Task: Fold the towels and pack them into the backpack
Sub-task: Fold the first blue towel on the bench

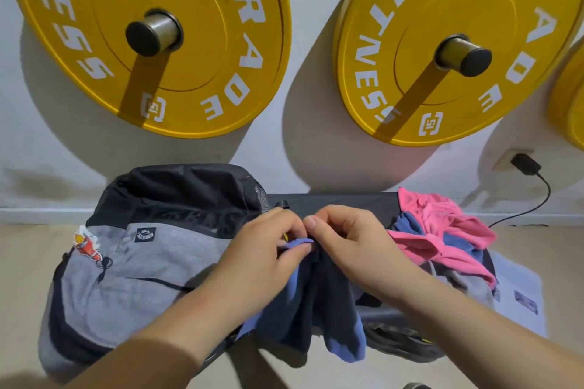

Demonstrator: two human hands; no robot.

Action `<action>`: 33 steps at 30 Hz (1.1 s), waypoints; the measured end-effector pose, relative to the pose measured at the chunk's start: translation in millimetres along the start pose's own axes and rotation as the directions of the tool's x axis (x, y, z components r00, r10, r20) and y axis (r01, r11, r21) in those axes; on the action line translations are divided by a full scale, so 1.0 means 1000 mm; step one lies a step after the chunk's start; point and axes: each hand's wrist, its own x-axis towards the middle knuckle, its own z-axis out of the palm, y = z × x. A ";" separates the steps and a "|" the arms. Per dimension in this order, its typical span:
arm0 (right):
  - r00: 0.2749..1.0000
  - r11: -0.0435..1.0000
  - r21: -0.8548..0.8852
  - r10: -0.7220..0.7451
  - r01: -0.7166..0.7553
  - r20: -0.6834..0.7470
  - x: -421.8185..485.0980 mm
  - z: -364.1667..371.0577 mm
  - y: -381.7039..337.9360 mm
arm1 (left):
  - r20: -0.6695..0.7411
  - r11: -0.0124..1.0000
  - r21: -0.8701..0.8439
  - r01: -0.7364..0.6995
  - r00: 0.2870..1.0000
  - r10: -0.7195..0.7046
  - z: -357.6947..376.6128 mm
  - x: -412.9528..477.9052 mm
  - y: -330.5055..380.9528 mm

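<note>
A grey and black backpack lies on the left end of a black bench. In the middle I hold up a blue towel; it hangs bunched from its top edge. My left hand and my right hand both pinch that top edge, close together, thumbs nearly touching. A heap of unfolded pink and blue towels lies on the right end of the bench, with a grey one partly under it.
Two yellow weight plates hang on pegs on the white wall behind the bench. A black plug and cable sit at a wall socket to the right. A printed sheet lies right of the bench.
</note>
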 end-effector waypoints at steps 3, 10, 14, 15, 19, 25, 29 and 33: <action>0.999 0.998 0.062 -0.030 0.027 0.044 0.000 -0.006 0.000 | -0.083 0.985 -0.123 0.122 0.988 -0.132 0.000 0.003 0.003; 0.993 0.992 0.103 0.066 -0.076 0.096 -0.002 -0.019 0.025 | -0.075 0.992 -0.115 0.060 0.995 -0.069 -0.003 0.008 0.000; 0.972 0.982 0.062 0.168 -0.180 0.163 -0.002 -0.034 0.050 | -0.266 0.988 -0.075 0.135 0.952 -0.150 -0.024 0.019 -0.015; 0.964 0.975 0.061 0.202 -0.215 0.174 -0.004 -0.035 0.056 | -0.317 0.986 -0.054 0.155 0.934 -0.164 -0.030 0.020 -0.019; 0.971 0.970 0.058 0.235 -0.238 0.048 -0.004 -0.036 0.069 | -0.325 0.968 -0.138 0.208 0.914 -0.242 -0.046 0.021 -0.022; 0.991 0.997 -0.071 0.011 -0.021 -0.130 -0.002 -0.031 0.029 | 0.032 0.983 -0.130 0.130 0.991 -0.127 -0.022 0.008 -0.003; 0.990 0.985 -0.109 -0.122 0.130 0.077 -0.010 -0.020 0.002 | 0.044 0.988 -0.116 0.099 0.995 -0.094 -0.011 0.007 -0.001; 0.992 0.991 -0.092 -0.090 0.098 0.090 -0.009 -0.024 0.004 | 0.086 1.000 0.004 -0.018 0.996 0.018 -0.013 0.007 -0.002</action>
